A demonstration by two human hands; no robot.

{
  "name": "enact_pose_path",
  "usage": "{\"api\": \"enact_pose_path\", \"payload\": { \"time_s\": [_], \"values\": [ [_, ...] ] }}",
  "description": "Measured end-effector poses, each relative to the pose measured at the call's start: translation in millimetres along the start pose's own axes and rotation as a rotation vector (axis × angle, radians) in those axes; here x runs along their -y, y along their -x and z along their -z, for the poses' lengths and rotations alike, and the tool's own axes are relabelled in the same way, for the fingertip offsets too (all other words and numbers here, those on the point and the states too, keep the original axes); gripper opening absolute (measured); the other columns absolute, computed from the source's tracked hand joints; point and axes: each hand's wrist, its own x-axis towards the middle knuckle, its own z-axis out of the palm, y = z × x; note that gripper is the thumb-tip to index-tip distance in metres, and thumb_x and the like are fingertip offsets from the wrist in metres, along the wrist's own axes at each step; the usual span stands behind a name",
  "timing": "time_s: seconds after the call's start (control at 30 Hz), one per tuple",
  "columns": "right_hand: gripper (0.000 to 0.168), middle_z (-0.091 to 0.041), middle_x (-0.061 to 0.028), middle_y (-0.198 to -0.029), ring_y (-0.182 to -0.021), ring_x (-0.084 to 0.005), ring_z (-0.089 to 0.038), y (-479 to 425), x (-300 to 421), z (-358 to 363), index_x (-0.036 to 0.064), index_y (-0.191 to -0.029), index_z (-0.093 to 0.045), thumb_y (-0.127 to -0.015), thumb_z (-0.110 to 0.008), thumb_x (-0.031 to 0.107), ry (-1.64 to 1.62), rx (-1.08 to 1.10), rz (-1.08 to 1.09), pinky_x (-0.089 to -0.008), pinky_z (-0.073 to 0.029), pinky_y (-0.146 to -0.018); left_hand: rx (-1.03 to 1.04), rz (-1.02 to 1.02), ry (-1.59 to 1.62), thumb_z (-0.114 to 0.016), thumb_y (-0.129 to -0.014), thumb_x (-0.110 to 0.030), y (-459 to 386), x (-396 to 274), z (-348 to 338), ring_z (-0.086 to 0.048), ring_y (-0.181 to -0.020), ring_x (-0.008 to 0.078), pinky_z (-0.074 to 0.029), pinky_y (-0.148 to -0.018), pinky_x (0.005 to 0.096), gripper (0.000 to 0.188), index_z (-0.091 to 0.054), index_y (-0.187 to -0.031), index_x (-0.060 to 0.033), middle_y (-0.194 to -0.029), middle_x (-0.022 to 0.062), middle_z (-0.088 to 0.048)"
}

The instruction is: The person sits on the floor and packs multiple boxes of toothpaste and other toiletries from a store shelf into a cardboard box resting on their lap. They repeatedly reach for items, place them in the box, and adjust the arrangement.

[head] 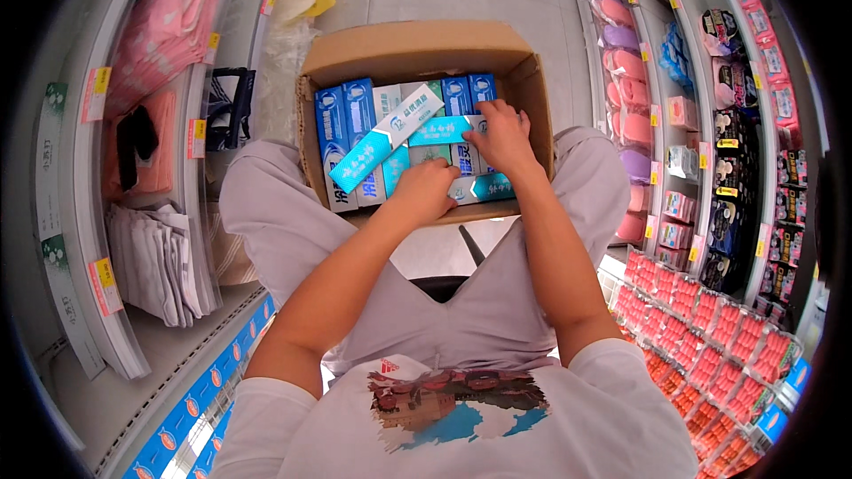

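Observation:
An open cardboard box [413, 46] stands between my knees, with several toothpaste cartons in it. A white and turquoise toothpaste carton [386, 138] lies slantwise on top at the left. My right hand [500, 133] has its fingers on the right end of a second turquoise carton [436, 132], which lies crosswise. My left hand [427, 191] reaches over the near wall, its fingertips down among the cartons near a third turquoise carton [492, 187] along that wall; whether it grips anything is hidden. Blue and white cartons [331, 140] stand in a row beneath.
Shelves on the left hold pink textiles [166, 33] and folded pale cloths [160, 259]. Shelves on the right carry pink and purple packs [626, 66] and dark packages [727, 146]. Red-pink packs [705, 319] hang low at the right. Clear and yellow plastic bags [299, 0] lie beyond the box's left side.

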Motion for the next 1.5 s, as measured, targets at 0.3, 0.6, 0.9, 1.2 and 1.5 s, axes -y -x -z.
{"api": "enact_pose_path", "payload": {
  "time_s": [0.3, 0.6, 0.9, 1.2, 1.5],
  "values": [
    [0.033, -0.066, -0.0188, -0.11, -0.102, -0.0334, -0.065, -9, -1, 29, 0.0, -0.113, -0.064, -0.088, -0.068, 0.022, -0.449, -0.189, -0.108, -0.0409, -0.051, -0.089, 0.05, 0.065, 0.009, -0.077, -0.078, -0.034, -6, 10, -12, -0.056, -0.113, 0.039, -0.046, -0.097, 0.0445, 0.049, -0.066, -0.109, 0.0018, -0.115, 0.0233, -0.058],
    [0.028, -0.068, -0.0056, -0.097, -0.089, -0.0145, -0.063, -9, -16, 58, 0.0, -0.112, -0.062, -0.093, -0.067, 0.02, -0.861, -0.605, -0.148, -0.0315, -0.051, -0.083, -0.026, 0.157, 0.436, -0.078, -0.081, -0.031, 2, 2, 43, -0.058, -0.106, 0.0285, -0.047, -0.094, 0.0383, 0.047, -0.058, -0.11, 0.0005, -0.111, 0.0203, -0.057],
    [0.088, -0.063, -0.0251, -0.114, -0.104, -0.0335, -0.064, 18, 54, 46, -0.005, -0.136, -0.039, -0.073, -0.081, 0.038, -0.783, 0.15, -0.002, -0.0419, -0.051, -0.088, -0.481, 0.119, 0.664, -0.07, -0.09, -0.021, -4, -19, 1, -0.055, -0.113, 0.0408, -0.045, -0.095, 0.0458, 0.064, -0.023, -0.125, 0.0037, -0.123, 0.0289, -0.047],
    [0.058, -0.064, -0.0256, -0.105, -0.1, -0.0426, -0.062, 16, 29, 67, 0.003, -0.123, -0.051, -0.069, -0.071, 0.006, -0.456, 0.111, 0.009, -0.0437, -0.049, -0.087, -0.498, 0.112, 0.73, -0.063, -0.093, -0.015, -7, 10, 54, -0.059, -0.103, 0.0228, -0.049, -0.088, 0.0353, 0.024, -0.052, -0.11, -0.0011, -0.11, 0.0114, -0.059],
    [0.043, -0.062, -0.0165, -0.117, -0.115, -0.0368, -0.056, 20, 12, 27, 0.008, -0.112, -0.062, -0.07, -0.068, 0.0, 0.032, 0.532, 0.26, -0.0514, -0.048, -0.089, -0.663, 0.204, 0.794, -0.059, -0.096, -0.019, -10, 33, 69, -0.062, -0.087, 0.0158, -0.05, -0.078, 0.0303, 0.018, -0.063, -0.095, -0.0015, -0.092, 0.0077, -0.065]
  ]
}}
